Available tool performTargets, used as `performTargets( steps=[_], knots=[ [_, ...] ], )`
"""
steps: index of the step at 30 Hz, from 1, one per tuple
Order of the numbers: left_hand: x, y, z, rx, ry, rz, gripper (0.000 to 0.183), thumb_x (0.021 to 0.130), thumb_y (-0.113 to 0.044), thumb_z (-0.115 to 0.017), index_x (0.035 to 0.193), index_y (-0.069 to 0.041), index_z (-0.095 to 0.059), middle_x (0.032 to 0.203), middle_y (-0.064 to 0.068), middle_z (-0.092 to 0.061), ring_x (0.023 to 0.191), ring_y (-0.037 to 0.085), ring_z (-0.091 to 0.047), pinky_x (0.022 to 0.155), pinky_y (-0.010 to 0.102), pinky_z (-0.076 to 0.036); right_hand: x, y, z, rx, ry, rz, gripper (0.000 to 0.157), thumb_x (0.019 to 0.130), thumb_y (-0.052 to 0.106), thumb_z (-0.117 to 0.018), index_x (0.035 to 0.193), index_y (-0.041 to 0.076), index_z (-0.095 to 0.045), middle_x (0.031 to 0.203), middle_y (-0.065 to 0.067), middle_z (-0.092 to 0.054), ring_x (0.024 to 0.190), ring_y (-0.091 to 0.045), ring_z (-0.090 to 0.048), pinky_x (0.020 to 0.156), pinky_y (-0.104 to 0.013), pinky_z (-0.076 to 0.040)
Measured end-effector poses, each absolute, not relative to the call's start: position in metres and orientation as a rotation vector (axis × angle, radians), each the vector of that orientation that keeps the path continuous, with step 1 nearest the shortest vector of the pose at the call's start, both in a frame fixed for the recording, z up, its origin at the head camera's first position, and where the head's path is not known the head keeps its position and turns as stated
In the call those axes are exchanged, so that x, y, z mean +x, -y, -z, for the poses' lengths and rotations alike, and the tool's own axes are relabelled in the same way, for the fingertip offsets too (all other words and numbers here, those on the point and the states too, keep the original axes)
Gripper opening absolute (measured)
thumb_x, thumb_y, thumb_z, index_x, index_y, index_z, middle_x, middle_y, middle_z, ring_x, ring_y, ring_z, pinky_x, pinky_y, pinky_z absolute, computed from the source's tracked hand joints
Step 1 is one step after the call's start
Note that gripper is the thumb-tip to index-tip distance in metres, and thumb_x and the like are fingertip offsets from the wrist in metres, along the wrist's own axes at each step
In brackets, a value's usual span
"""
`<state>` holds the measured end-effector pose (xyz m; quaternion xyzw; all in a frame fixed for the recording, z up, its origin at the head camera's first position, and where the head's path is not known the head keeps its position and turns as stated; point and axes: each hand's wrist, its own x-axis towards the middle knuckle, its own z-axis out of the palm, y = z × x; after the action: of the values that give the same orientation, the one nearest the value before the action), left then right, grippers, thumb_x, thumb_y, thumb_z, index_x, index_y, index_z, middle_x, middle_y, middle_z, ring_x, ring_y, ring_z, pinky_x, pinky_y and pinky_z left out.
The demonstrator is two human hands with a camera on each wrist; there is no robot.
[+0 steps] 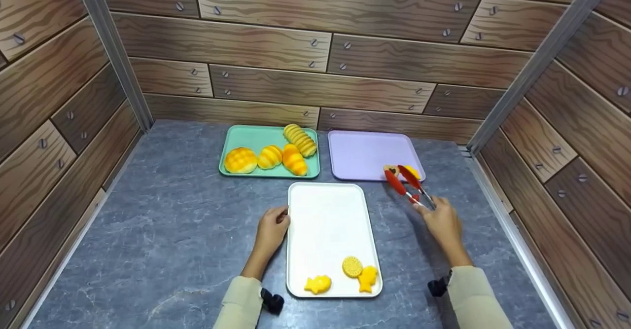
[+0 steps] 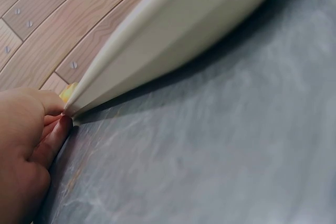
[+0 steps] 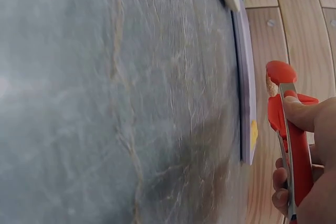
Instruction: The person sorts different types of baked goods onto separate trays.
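Note:
My left hand (image 1: 272,229) pinches the left rim of a white tray (image 1: 325,225), thumb and fingers meeting at its edge in the left wrist view. On the tray's near end lie a round yellow biscuit (image 1: 352,267) and two yellow fish-shaped pieces, one (image 1: 318,284) to the left and one (image 1: 367,278) against the biscuit. In my right hand (image 1: 443,224) I grip red-tipped metal tongs (image 1: 396,183). A small biscuit with a dark heart (image 1: 392,169) sits between the tong tips, over the near right of a purple tray (image 1: 365,154). Beside it is a yellow piece (image 1: 413,172), partly hidden.
A green tray (image 1: 266,134) at the back left carries several bread pieces, among them a round bun (image 1: 240,160) and a long ridged roll (image 1: 299,140). Wood-patterned walls (image 1: 266,38) enclose the grey table (image 1: 172,230) at the back and both sides.

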<state>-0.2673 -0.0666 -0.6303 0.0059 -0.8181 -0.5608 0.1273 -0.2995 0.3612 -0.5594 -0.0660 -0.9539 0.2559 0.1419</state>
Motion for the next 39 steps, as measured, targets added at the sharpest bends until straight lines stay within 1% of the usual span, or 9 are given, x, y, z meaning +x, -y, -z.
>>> performTargets(
  steps=[5,10,14,19,25,30,33,37,39],
  knots=[
    [-0.268,0.066,0.630,0.010,2.376,1.625,0.030,0.093,-0.004,-0.062,0.122,0.003,-0.070,0.105,0.011,-0.069,0.093,0.018,-0.061,0.085,0.035,-0.052,-0.309,-0.366,0.562,-0.237,2.792,-0.716,0.056,0.090,0.040,-0.074,0.128,0.001,-0.064,0.119,-0.024,-0.063,0.104,-0.047,-0.061,0.078,-0.059,-0.046],
    [-0.268,0.067,0.630,0.026,2.403,1.604,0.032,0.094,-0.006,-0.061,0.123,0.003,-0.069,0.104,0.011,-0.069,0.092,0.016,-0.061,0.083,0.033,-0.052,-0.318,-0.368,0.564,-0.268,2.818,-0.674,0.048,0.090,0.043,-0.073,0.116,0.003,-0.067,0.110,-0.023,-0.064,0.095,-0.047,-0.062,0.069,-0.056,-0.044],
    [-0.269,0.067,0.630,0.036,2.412,1.596,0.032,0.094,-0.006,-0.061,0.124,0.003,-0.069,0.105,0.011,-0.069,0.092,0.017,-0.060,0.084,0.034,-0.052,-0.324,-0.368,0.565,-0.296,2.821,-0.680,0.046,0.090,0.043,-0.073,0.113,0.004,-0.069,0.104,-0.024,-0.064,0.090,-0.046,-0.062,0.065,-0.055,-0.043],
    [-0.269,0.067,0.631,0.025,2.397,1.603,0.032,0.094,-0.006,-0.061,0.123,0.003,-0.069,0.106,0.012,-0.069,0.094,0.018,-0.061,0.086,0.036,-0.052,-0.331,-0.368,0.563,-0.302,2.831,-0.691,0.048,0.090,0.044,-0.072,0.117,0.005,-0.070,0.104,-0.026,-0.065,0.091,-0.048,-0.063,0.065,-0.055,-0.043],
    [-0.268,0.066,0.631,0.008,2.381,1.609,0.032,0.093,-0.005,-0.062,0.122,0.004,-0.069,0.106,0.012,-0.069,0.094,0.019,-0.062,0.084,0.036,-0.053,-0.335,-0.367,0.561,-0.334,2.842,-0.676,0.046,0.089,0.048,-0.073,0.109,0.006,-0.070,0.103,-0.025,-0.065,0.090,-0.048,-0.064,0.062,-0.053,-0.043],
    [-0.268,0.067,0.629,0.013,2.382,1.633,0.033,0.094,-0.006,-0.061,0.124,0.004,-0.069,0.107,0.012,-0.069,0.094,0.019,-0.062,0.085,0.035,-0.052,-0.334,-0.367,0.562,-0.321,2.830,-0.658,0.048,0.088,0.046,-0.074,0.110,0.003,-0.069,0.103,-0.026,-0.063,0.092,-0.050,-0.063,0.064,-0.056,-0.043],
    [-0.268,0.068,0.628,0.009,2.377,1.638,0.032,0.094,-0.005,-0.061,0.124,0.004,-0.069,0.106,0.013,-0.069,0.094,0.020,-0.062,0.085,0.036,-0.052,-0.331,-0.366,0.563,-0.280,2.812,-0.658,0.051,0.088,0.044,-0.075,0.113,0.000,-0.068,0.105,-0.026,-0.062,0.095,-0.051,-0.061,0.069,-0.059,-0.044],
    [-0.267,0.067,0.628,0.025,2.396,1.639,0.033,0.094,-0.006,-0.062,0.125,0.004,-0.068,0.109,0.013,-0.069,0.096,0.020,-0.062,0.087,0.036,-0.053,-0.323,-0.365,0.563,-0.235,2.769,-0.675,0.052,0.088,0.041,-0.076,0.116,-0.002,-0.067,0.106,-0.025,-0.061,0.095,-0.050,-0.060,0.074,-0.061,-0.044],
    [-0.267,0.067,0.628,0.042,2.403,1.646,0.033,0.094,-0.007,-0.062,0.125,0.003,-0.068,0.110,0.013,-0.069,0.097,0.019,-0.063,0.087,0.035,-0.053,-0.319,-0.364,0.563,-0.216,2.746,-0.677,0.050,0.087,0.039,-0.077,0.113,-0.002,-0.067,0.106,-0.025,-0.062,0.094,-0.050,-0.060,0.075,-0.061,-0.044]
  ],
)
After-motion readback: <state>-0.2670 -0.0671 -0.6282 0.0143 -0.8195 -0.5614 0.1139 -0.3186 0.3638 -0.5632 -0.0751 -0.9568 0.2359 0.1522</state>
